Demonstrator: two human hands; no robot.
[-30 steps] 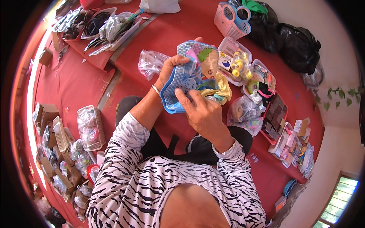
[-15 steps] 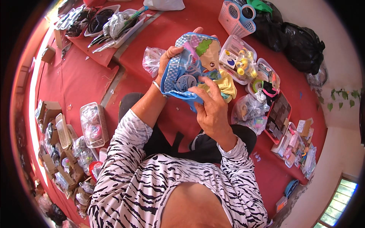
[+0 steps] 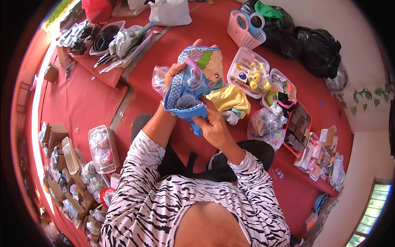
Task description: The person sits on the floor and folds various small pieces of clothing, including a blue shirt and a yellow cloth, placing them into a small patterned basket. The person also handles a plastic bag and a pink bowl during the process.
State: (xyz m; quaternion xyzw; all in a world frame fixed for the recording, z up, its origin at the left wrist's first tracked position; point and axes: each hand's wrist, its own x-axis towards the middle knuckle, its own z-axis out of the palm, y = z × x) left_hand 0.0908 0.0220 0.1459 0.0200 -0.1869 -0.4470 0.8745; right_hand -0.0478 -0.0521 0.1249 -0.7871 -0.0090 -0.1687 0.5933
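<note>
A blue cloth piece (image 3: 191,88) with checked edging, a cartoon print and a round printed patch is held up in front of me; its exact kind is unclear. My left hand (image 3: 174,75) grips its left side, thumb on the front and fingertips showing past the top edge. Low on the right side, my right hand (image 3: 214,128) pinches the blue edge, its fingertips partly hidden by the cloth. Just beyond the right hand lies a crumpled yellow cloth (image 3: 232,101). A clear plastic bag (image 3: 159,79) rests behind my left wrist.
To the right are a clear tub (image 3: 247,88) with yellow items, a stuffed plastic bag (image 3: 265,127) and a red tray (image 3: 297,129) of dark blocks. A pink basket (image 3: 247,35) and black bags (image 3: 317,49) stand farther off. A white basket (image 3: 103,150) sits left, beside several boxes.
My right hand has dropped from the front of the blue cloth to its lower right edge and now pinches it. The view has shifted slightly, showing more of the far bags.
</note>
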